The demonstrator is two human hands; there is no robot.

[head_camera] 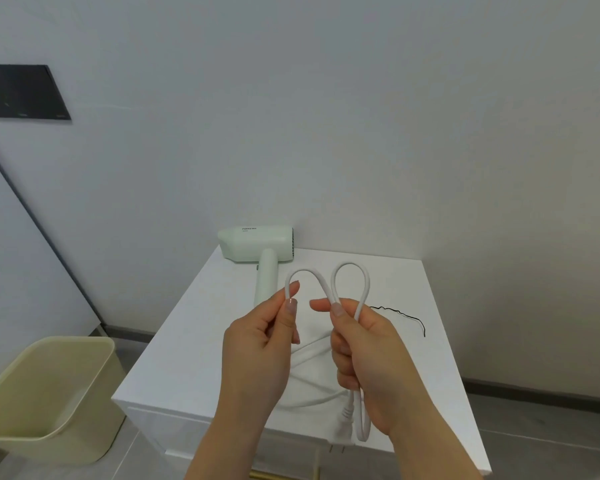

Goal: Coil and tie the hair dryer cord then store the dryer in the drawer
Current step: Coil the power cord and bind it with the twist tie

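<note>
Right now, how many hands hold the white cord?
2. The left hand pinches the cord at the left; the right hand grips its gathered loops at the right.

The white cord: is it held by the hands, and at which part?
Both hold the cord. The left hand pinches a strand beside the upper bend; the right hand grips the gathered loops at mid-length, above the plug.

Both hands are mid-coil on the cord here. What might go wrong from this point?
1. The pale green hair dryer lies at the far left corner of the white cabinet top; a tug on the white power cord might drag it off.
2. The loops are held only by the left hand and right hand; they may spring apart when one reaches for the thin black tie.
3. The white plug dangles near the front edge and could snag.
</note>
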